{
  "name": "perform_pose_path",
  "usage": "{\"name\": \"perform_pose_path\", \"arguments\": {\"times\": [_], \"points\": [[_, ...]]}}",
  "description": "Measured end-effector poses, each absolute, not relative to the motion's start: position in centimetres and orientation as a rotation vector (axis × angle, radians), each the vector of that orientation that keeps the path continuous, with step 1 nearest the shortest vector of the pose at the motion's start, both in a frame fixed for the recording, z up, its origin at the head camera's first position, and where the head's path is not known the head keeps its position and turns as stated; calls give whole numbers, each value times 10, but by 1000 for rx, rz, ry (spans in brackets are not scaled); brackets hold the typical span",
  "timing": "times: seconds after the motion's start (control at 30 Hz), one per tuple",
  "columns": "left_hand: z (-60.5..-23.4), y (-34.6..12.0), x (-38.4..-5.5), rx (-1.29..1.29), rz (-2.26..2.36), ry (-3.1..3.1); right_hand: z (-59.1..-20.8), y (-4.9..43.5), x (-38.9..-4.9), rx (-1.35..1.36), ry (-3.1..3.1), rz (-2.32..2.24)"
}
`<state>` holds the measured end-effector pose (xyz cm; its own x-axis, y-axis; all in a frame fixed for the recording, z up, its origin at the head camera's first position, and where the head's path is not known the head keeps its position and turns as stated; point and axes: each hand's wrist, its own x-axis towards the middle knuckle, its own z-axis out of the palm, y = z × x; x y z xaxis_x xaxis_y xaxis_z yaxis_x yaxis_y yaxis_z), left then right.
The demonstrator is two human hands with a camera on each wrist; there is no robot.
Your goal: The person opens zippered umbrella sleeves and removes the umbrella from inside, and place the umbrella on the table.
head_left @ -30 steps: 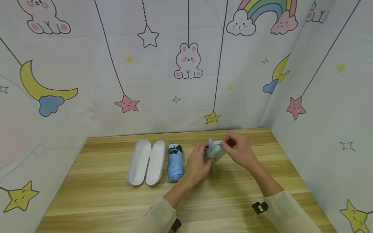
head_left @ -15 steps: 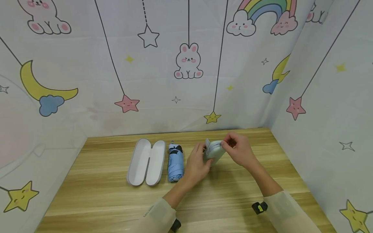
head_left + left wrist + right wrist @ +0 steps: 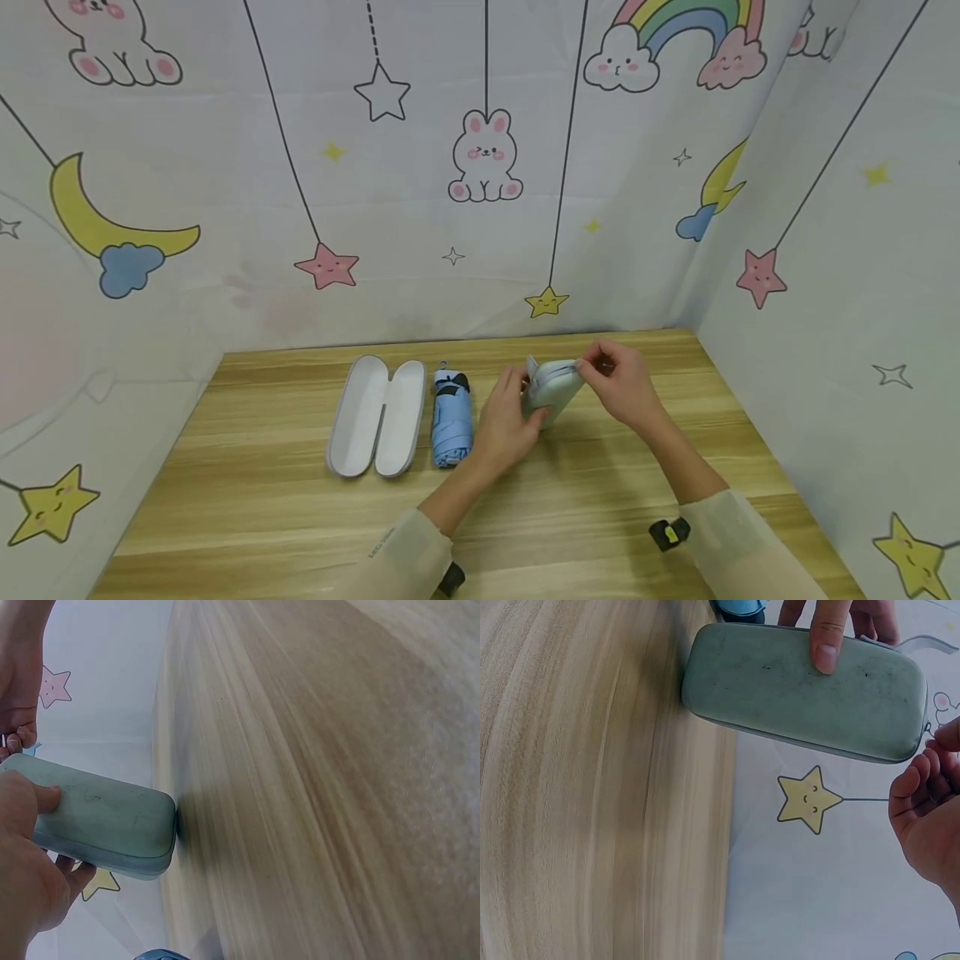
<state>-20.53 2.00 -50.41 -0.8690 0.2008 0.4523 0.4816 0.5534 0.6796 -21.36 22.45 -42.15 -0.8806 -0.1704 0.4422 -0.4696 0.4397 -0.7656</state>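
Observation:
A pale green zip case (image 3: 557, 395), scuffed and round-cornered, stands on end, tilted, over the right half of the table. My left hand (image 3: 510, 423) grips its side, thumb across the green face and fingers behind, as the left wrist view also shows of the case (image 3: 112, 814). At the upper corner my right hand (image 3: 624, 388) pinches the small zipper pull (image 3: 928, 729), its other fingers curled. A grey strap (image 3: 930, 640) sticks out from the case's edge near the left fingers. The zipped side mostly faces away in the wrist views.
Left of my left hand a folded blue umbrella (image 3: 452, 425) lies on the wooden table (image 3: 255, 467). Beside it an open white glasses case (image 3: 358, 421) shows its two hollow halves. A printed cloth wall (image 3: 420, 208) rises behind the table, another on the right.
My right hand has shifted slightly right with the zipper pull at the case's upper corner. The case and its strap have tipped a little left. My left hand keeps nearly the same place.

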Motion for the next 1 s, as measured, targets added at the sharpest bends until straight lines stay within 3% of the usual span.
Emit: {"name": "perform_pose_path", "arguments": {"times": [0.2,0.5,1.0], "points": [[-505,20,-206,-549,-1229,-2467,-406,221,-203,539,-2399,1449],[-505,19,-207,-547,-1266,-2457,-441,236,-229,446,-2392,1516],[-499,21,-204,-494,-1482,-2431,-450,236,-231,377,-2317,1686]]}}
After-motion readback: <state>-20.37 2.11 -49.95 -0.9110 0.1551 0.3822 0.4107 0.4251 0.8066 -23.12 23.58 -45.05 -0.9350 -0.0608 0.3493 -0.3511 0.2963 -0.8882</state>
